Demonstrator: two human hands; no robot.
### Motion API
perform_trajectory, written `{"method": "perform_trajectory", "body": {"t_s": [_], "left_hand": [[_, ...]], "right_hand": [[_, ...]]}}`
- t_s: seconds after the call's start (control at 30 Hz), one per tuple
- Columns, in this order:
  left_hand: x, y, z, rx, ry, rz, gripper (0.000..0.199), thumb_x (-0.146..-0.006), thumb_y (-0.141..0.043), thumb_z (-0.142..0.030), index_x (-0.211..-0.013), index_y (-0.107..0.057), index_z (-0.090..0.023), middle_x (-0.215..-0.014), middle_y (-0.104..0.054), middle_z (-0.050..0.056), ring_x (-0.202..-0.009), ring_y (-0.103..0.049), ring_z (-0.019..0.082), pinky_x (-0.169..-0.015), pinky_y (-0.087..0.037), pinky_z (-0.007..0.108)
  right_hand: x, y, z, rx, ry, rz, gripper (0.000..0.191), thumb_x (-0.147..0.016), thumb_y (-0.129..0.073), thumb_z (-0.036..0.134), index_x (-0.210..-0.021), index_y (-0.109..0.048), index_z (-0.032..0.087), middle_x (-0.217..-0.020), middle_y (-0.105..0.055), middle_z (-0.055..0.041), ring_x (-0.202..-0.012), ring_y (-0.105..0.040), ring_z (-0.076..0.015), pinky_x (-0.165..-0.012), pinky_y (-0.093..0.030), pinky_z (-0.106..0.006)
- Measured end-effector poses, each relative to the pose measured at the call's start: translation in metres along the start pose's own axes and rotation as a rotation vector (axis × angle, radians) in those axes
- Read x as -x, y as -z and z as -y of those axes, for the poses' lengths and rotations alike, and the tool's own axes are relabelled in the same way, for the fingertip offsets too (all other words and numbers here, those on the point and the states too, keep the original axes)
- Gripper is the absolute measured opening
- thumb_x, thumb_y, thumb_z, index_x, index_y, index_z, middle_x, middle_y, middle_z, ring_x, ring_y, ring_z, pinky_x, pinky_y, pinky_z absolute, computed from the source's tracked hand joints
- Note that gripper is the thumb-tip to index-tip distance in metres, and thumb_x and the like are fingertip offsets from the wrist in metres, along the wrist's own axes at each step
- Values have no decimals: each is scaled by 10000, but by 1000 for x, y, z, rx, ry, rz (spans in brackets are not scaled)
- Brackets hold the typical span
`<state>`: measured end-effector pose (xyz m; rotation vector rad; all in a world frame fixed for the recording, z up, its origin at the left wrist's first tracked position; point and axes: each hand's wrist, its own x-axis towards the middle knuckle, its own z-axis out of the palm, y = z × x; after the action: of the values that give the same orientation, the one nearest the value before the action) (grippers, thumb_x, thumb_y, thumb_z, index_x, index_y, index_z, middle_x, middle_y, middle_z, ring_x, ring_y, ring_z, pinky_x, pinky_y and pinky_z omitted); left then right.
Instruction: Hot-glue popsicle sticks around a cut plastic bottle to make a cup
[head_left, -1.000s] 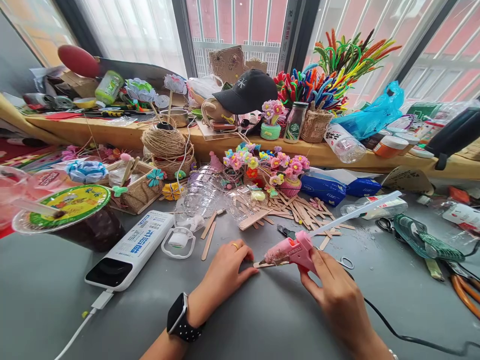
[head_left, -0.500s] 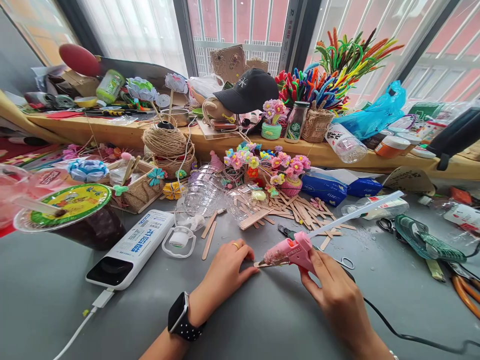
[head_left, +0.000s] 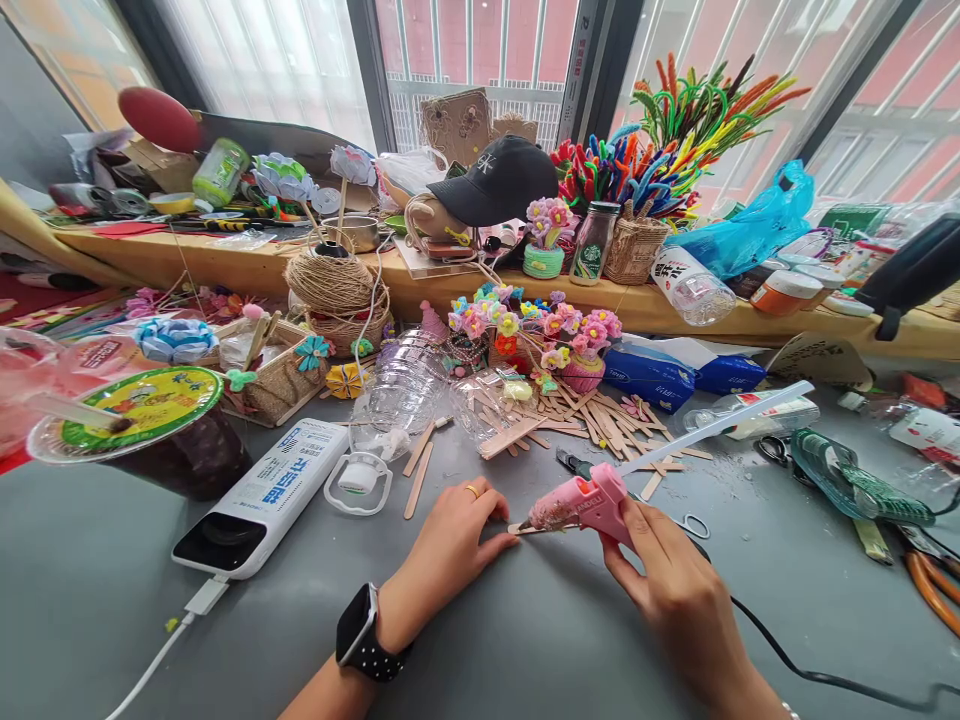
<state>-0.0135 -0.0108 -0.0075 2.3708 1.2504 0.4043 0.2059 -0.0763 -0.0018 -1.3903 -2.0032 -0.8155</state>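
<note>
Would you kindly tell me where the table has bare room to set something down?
Bare patches: between white device and watch; between left hand and right hand, nearer than the glue gun; between right hand and orange handles. Crowded: beyond the hands, with sticks, flowers and clear bottle, and along the shelf.

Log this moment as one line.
left hand: at end of wooden stick | right hand: holding pink glue gun | nozzle: at stick, contact unclear
</note>
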Motion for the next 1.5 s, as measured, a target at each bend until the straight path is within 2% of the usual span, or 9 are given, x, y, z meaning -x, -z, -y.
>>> {"method": "perform_trajectory", "body": {"t_s": [1.0, 1.37, 1.5], "left_hand": [[0, 0, -1, -34, -7, 11, 112, -770, -583, -280, -849, -568, -202, -885, -557, 37, -802, -520, 200, -708, -390, 321], [0, -1, -1, -39, -21, -14, 109, -769, -579, -284, -846, -577, -207, -879, -559, 33, -786, -530, 195, -692, -393, 310], [0, 0, -2, -38, -16, -5, 108, -765, -586, -271, -848, -576, -202, -879, -561, 34, -799, -530, 201, -699, -391, 314]], "right_hand": [[-2, 1, -1, 14, -5, -6, 197, -824, -478, 149, -971, -567, 52, -814, -650, -113, -731, -622, -185, -650, -491, -288], [-2, 2, -2, 28, 1, -19, 274, -801, -496, 145, -1061, -543, 75, -810, -655, -104, -726, -628, -183, -634, -501, -279], [-1, 2, -2, 26, 2, -19, 233, -799, -503, 140, -1011, -558, 58, -806, -652, -113, -719, -624, -184, -638, -493, -276]]}}
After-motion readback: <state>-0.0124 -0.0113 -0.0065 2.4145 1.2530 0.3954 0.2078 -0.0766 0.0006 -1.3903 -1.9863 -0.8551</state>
